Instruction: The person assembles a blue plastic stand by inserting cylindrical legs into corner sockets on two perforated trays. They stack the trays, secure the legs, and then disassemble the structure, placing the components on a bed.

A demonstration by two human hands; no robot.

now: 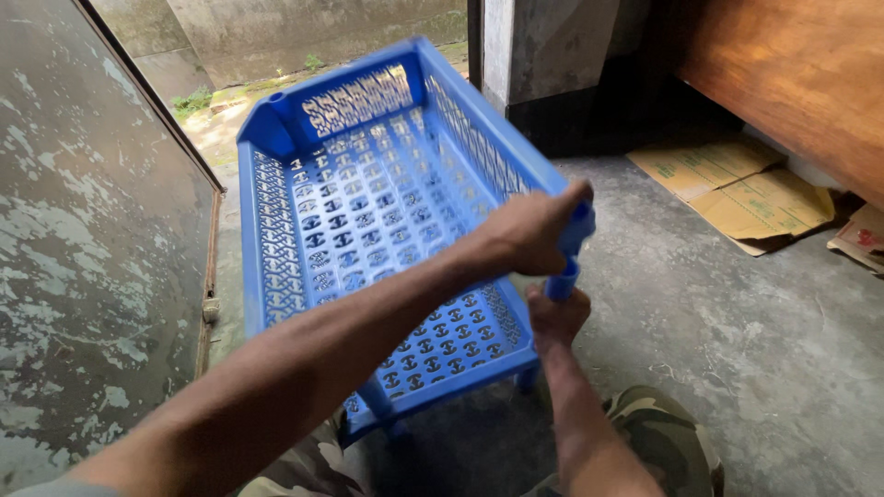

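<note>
Plastic tray (pixel 368 230) — blue, perforated lattice on floor and walls, the kind that stacks into a rack. We judge it light and fairly stiff, though the thin lattice panels probably flex and could crack if squeezed or twisted hard. The smooth moulded surface looks a bit slippery, so the solid corner posts and the rim are the places to take hold, not the mesh.

It is held up in the air, tilted, far end higher, above the concrete floor (pixel 755 350) near our knees. Our left hand (pixel 529 235) reaches across and is closed over the near right corner socket at the rim. Our right hand (pixel 555 317) sits just below it, wrapped around a short blue leg tube (pixel 563 281) that lines up with that same corner. We cannot tell whether the tube is seated in the socket.

Count:
- one tray
- one leg tube in the right hand, at least two more blue legs showing under the near edge — one at the left (pixel 376 400), one at the right (pixel 528 375)
- two hands, both ours
- about three flattened cardboard pieces (pixel 737 189) on the floor, well apart to the right

A weathered metal sheet (pixel 92 230) stands at the left, and a wooden panel (pixel 792 74) sits top right.
</note>
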